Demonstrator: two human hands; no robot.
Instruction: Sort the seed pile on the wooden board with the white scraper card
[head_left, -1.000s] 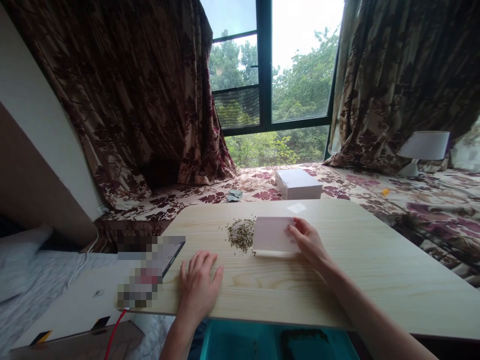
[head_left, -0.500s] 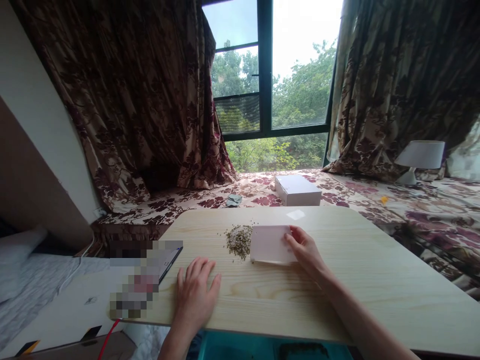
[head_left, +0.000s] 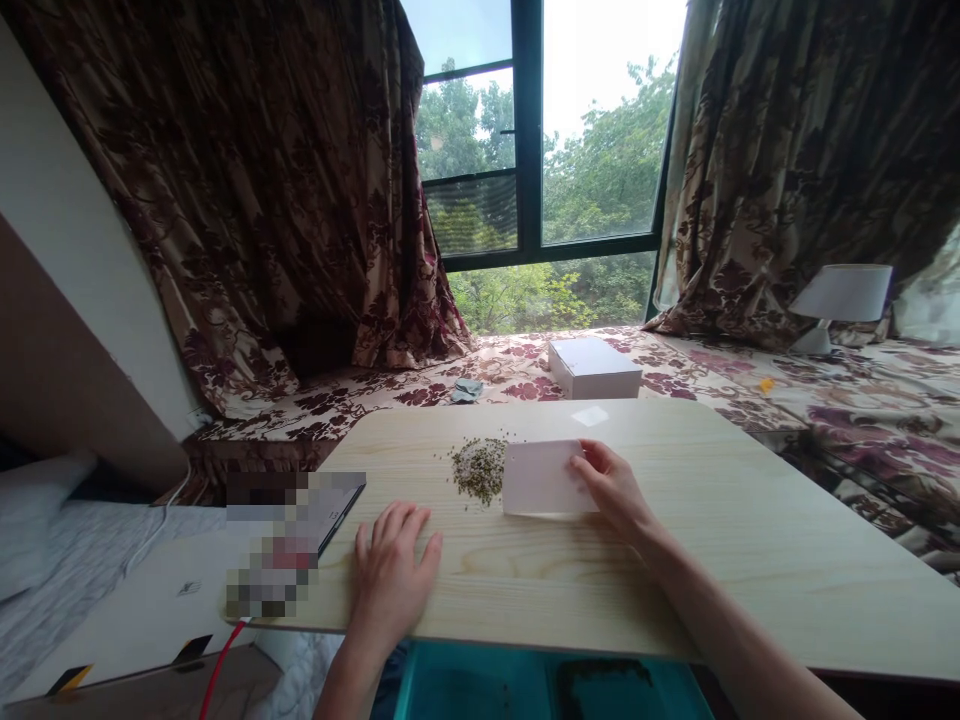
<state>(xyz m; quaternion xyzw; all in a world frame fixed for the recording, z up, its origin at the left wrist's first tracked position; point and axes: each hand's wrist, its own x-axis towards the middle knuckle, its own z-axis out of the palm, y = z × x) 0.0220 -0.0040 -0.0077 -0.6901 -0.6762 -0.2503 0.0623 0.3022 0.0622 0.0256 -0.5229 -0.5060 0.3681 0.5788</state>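
Observation:
My right hand (head_left: pixel 611 487) grips the right end of a thin white rectangular card (head_left: pixel 546 478), thumb on the near face. The card's left edge touches or slightly covers the right side of a loose pile of small greenish-brown seeds or granules (head_left: pixel 478 470) on the pale wooden table (head_left: pixel 525 590); what lies behind the card is hidden. Flat on the tabletop rests my left hand (head_left: pixel 397 562), fingers spread and holding nothing, nearer to me and left of the pile.
At the table's left edge lies a tablet-like device (head_left: pixel 341 512), partly pixelated, with a red cable (head_left: pixel 217 668). A teal tray (head_left: pixel 465 685) sits below the near edge. Beyond the table are a white box (head_left: pixel 596 370), a crumpled cloth (head_left: pixel 466 390) and a lamp (head_left: pixel 844 295).
The camera view has tilted slightly, so everything sits a little higher. The card stays at the pile's right side in my right hand, and my left hand keeps its place.

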